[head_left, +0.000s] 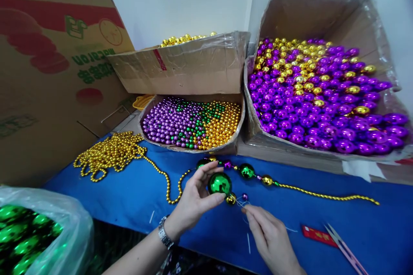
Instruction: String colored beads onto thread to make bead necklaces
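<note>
My left hand point(193, 200) grips a large shiny green ball point(220, 183) between thumb and fingers, just above the blue table cover point(129, 197). A small gold bead point(230, 199) and a small purple bead point(245, 197) sit right next to the ball on a thin thread. My right hand point(271, 236) pinches that thread just below the purple bead. Behind the ball lies a strand of green, purple and gold balls point(247, 171) that continues as a gold bead chain point(322, 196) to the right.
A heap of gold bead chain point(109, 154) lies at left. Behind stand a low box of small purple, green and gold beads point(192, 122), a big box of purple and gold balls point(322, 90), and a bag of green balls point(26, 232). Scissors point(345, 249) lie at right.
</note>
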The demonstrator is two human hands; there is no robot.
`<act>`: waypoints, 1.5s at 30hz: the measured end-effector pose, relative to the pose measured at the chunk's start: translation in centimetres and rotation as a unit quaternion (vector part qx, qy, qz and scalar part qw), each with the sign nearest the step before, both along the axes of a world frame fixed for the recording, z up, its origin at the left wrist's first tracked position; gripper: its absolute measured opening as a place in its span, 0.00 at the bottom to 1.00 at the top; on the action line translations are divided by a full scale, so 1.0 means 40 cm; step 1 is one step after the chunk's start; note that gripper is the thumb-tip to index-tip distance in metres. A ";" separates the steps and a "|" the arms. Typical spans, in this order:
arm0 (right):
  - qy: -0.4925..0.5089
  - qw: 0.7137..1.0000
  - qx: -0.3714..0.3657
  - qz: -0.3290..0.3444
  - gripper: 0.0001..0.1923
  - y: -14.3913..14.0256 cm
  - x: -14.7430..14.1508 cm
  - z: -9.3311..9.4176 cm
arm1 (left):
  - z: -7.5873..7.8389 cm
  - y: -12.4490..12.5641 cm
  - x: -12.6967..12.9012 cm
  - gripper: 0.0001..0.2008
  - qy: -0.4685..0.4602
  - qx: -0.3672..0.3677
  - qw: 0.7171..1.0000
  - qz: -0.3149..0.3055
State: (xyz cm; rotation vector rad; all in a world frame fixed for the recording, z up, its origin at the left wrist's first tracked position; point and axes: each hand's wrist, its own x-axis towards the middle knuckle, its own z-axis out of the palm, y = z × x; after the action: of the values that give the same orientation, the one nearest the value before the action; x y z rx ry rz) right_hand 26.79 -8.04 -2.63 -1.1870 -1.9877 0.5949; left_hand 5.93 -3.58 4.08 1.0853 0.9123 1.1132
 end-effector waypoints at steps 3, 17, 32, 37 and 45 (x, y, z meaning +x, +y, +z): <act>0.000 1.000 -0.009 0.000 0.12 0.002 -0.001 -0.003 | 0.000 0.000 0.001 0.32 0.001 0.008 1.000 0.001; 0.019 1.000 -0.017 -0.003 0.11 -0.004 0.008 -0.008 | 0.008 -0.003 0.010 0.32 0.001 0.020 1.000 0.000; 0.017 1.000 -0.015 -0.003 0.12 -0.008 0.012 -0.006 | 0.014 -0.011 0.014 0.29 0.022 0.031 0.999 0.003; 0.044 0.996 -0.077 -0.002 0.12 -0.009 0.003 0.013 | 0.009 -0.008 0.014 0.29 0.007 0.025 1.000 0.000; 0.020 0.998 -0.054 -0.008 0.12 -0.008 -0.001 -0.001 | 0.005 -0.004 0.009 0.25 0.034 0.033 0.999 -0.005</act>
State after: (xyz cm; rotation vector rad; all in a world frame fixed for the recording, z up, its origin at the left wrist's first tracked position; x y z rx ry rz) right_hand 26.77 -8.37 -2.68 -1.2451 -1.9316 0.7197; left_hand 6.30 -3.74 4.28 1.1881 0.9273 1.1100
